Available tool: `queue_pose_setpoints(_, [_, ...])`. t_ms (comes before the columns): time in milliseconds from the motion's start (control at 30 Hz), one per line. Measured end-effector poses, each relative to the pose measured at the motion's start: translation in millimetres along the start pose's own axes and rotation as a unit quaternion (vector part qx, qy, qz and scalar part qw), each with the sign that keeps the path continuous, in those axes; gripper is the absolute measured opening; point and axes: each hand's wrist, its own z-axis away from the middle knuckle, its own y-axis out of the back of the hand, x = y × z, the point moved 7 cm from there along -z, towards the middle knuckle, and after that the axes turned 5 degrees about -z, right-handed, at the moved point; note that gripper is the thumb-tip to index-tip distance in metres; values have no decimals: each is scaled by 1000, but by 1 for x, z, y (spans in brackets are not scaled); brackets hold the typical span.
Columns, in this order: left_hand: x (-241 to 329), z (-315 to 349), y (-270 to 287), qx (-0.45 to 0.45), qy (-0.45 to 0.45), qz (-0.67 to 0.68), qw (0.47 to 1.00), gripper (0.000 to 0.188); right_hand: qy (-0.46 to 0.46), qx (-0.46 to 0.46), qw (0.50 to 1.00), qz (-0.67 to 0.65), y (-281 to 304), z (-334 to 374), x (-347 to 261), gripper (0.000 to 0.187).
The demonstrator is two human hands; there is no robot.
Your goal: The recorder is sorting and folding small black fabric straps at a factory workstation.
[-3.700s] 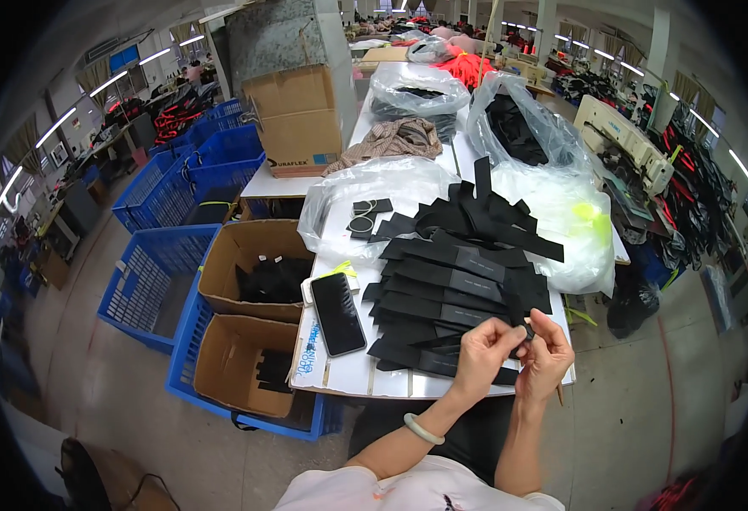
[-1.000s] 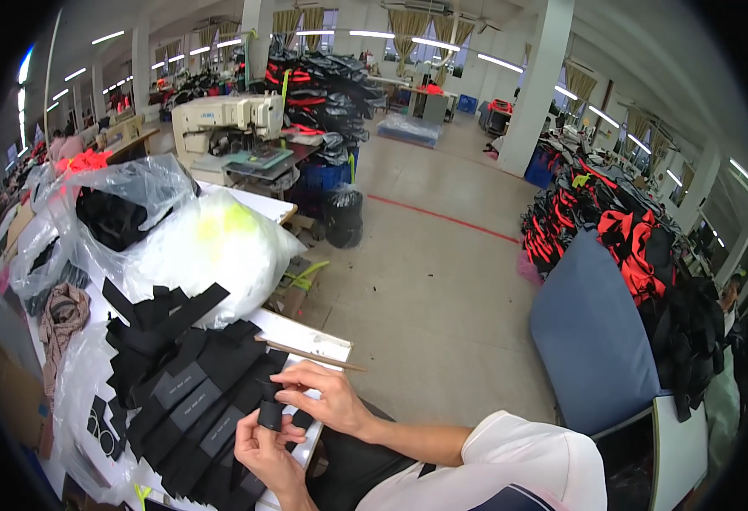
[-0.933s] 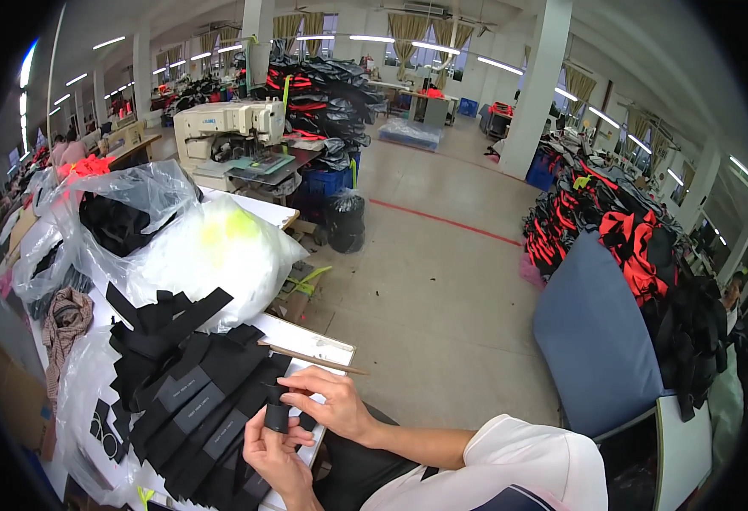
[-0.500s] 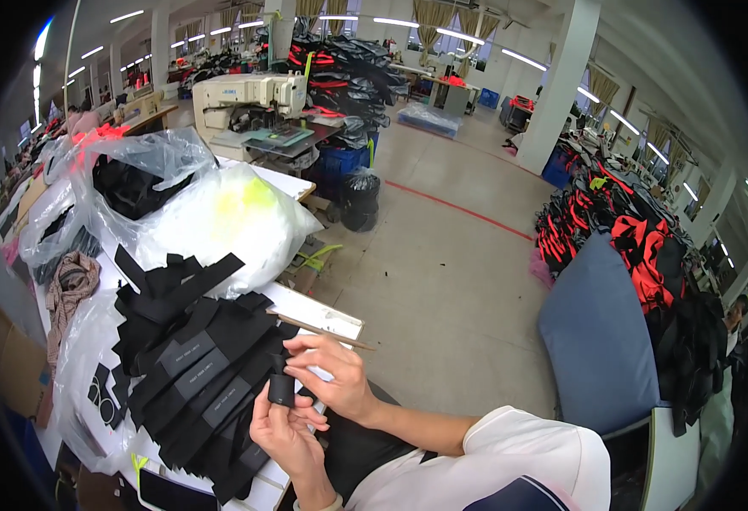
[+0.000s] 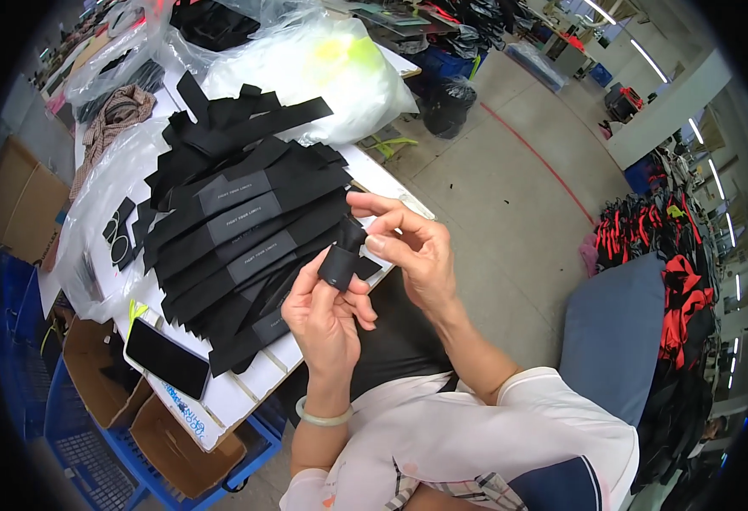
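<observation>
Above the table's right edge, a short black fabric strip (image 5: 337, 267) is rolled or folded over the fingers of my left hand (image 5: 325, 317). The left fingers are closed round its lower part. My right hand (image 5: 417, 254) pinches the strip's upper end between thumb and forefinger, with the other fingers bent. Just left of the hands lies a fanned pile of black fabric strips (image 5: 212, 204), several bearing greyish printed patches. Part of the held strip is hidden behind my fingers.
A white table (image 5: 382, 180) carries the pile, a phone (image 5: 168, 358), a stuffed white plastic bag (image 5: 306, 81) and a brown checked cloth (image 5: 118, 128). Cardboard boxes (image 5: 182, 447) and a blue crate (image 5: 89, 451) stand below. A grey-blue cushion-like bundle (image 5: 612, 332) is at right.
The view has tilted down and turned, so table and pile appear higher and the boxes below come into sight. Both hands still hold the black strip.
</observation>
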Motion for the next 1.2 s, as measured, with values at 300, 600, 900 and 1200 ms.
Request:
queue_pose_setpoints(300, [42,0,2,-34,-190,-273,942,19,-129,-101,976,-145,-5,10,21,18])
queue_pose_setpoints(600, [57,-10,-10,-119,-232,-367,893,27,-184,-102,978,1,-12,24,26,19])
queue_pose_setpoints(900, [31,-21,4,-74,-78,8,994,27,-177,-174,968,20,-26,31,39,23])
queue_pose_setpoints(1200, [30,-17,-1,-23,-17,-51,998,18,99,-244,912,316,-40,38,36,24])
